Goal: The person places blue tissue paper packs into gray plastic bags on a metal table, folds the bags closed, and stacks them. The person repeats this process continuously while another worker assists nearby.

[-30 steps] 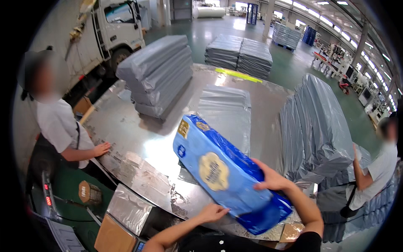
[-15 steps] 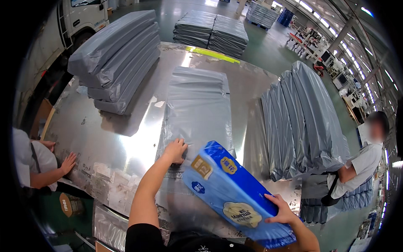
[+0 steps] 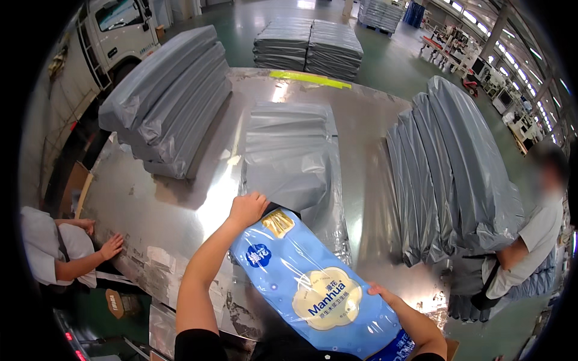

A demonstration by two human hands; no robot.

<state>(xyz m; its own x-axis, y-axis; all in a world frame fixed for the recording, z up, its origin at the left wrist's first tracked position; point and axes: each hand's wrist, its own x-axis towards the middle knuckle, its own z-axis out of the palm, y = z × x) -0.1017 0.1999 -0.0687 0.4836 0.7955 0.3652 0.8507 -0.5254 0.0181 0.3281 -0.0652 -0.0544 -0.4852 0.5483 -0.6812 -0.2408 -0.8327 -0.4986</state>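
Note:
A long, light-blue plastic-wrapped pack of toilet paper (image 3: pixel 271 289) slants across the near middle, its printed broad face up. My right hand (image 3: pixel 388 301) grips it at its lower right, thumb on the upper face. My left hand (image 3: pixel 248 209) is closed on the near edge of a grey plastic bag (image 3: pixel 289 174) and holds that edge raised. A dark gap shows between the bag's edge and the pack's far end, which lies against the bag's mouth. The bag lies flat on the metal table; the pack hides part of its near end.
Stacked grey wrapped bundles (image 3: pixel 168 96) stand on the metal table (image 3: pixel 150 222) at left. More grey bundles (image 3: pixel 445 174) lean at right. A person (image 3: pixel 60 246) rests a hand on the table's left edge; another person (image 3: pixel 527 234) stands at right. Grey stacks (image 3: pixel 307 45) lie beyond.
The pack has moved left toward the bag's mouth and rolled so its broad face is up. My left hand has lifted the bag's near edge. The view has shifted slightly.

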